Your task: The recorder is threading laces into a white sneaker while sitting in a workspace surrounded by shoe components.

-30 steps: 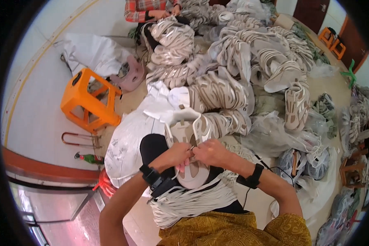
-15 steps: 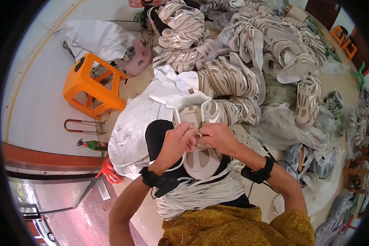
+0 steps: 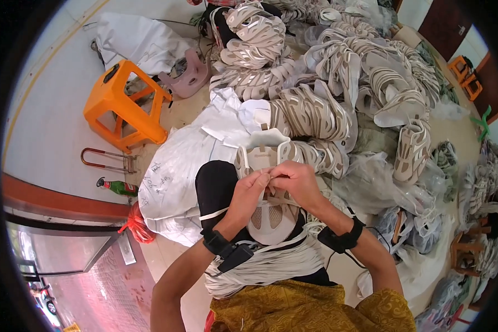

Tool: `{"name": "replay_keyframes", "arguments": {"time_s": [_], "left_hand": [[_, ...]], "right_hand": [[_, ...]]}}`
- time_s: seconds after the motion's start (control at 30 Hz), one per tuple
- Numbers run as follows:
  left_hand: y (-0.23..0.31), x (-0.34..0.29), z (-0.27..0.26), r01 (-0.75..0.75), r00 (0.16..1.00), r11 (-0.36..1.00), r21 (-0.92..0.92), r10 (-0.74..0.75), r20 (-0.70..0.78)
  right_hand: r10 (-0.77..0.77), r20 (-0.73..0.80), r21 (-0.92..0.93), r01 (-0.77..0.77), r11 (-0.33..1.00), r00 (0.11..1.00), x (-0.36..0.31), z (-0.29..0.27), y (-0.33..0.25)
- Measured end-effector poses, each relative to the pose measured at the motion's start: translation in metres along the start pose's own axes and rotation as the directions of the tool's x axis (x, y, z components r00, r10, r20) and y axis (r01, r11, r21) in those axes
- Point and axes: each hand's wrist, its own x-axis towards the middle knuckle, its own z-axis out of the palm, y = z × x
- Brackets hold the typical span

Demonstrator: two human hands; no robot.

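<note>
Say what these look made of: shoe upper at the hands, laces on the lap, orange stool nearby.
Shoe upper: probably mesh toe panels, visibly textured, framed by smooth pale overlays, synthetic or leather, can't tell.
Laces: likely woven textile, matte; flat strands drape limply.
Orange stool: likely moulded plastic, semi-gloss; uniform colour, rounded edges.

On the tongue (image 3: 262,162) of the beige shoe upper (image 3: 271,222) before us, we find one short printed word in small, darker lettering, running across. To its left, we see black handwriting (image 3: 156,185) on a white sack (image 3: 185,149): loose, tilted lines of characters and figures, only partly legible. Farther left, on a green bottle (image 3: 119,187), any print is too small for us to read
</note>
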Motion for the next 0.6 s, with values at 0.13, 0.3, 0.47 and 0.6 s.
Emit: {"name": "replay_keyframes", "arguments": {"time_s": [0.13, 0.3, 0.47, 0.6], "left_hand": [[-0.003, 0.000, 0.000, 0.005, 0.999, 0.997, 0.082, -0.002, -0.039], [0.004, 0.001, -0.002, 0.020, 0.999, 0.970, 0.241, -0.012, -0.035], [0.007, 0.003, -0.004, 0.022, 0.995, 0.911, 0.411, -0.061, 0.083], [0.008, 0.000, -0.004, 0.020, 0.999, 0.943, 0.333, -0.029, 0.022]], "right_hand": [[0.027, -0.030, 0.027, -0.026, 0.999, 0.999, 0.001, 0.006, 0.006], [-0.064, -0.048, -0.008, 0.064, 0.998, 0.997, 0.004, 0.002, 0.016], [-0.110, -0.028, -0.054, 0.108, 0.993, 0.994, 0.010, -0.004, 0.014], [0.172, 0.117, 0.357, -0.203, 0.912, 0.978, 0.009, -0.001, 0.020]]}}
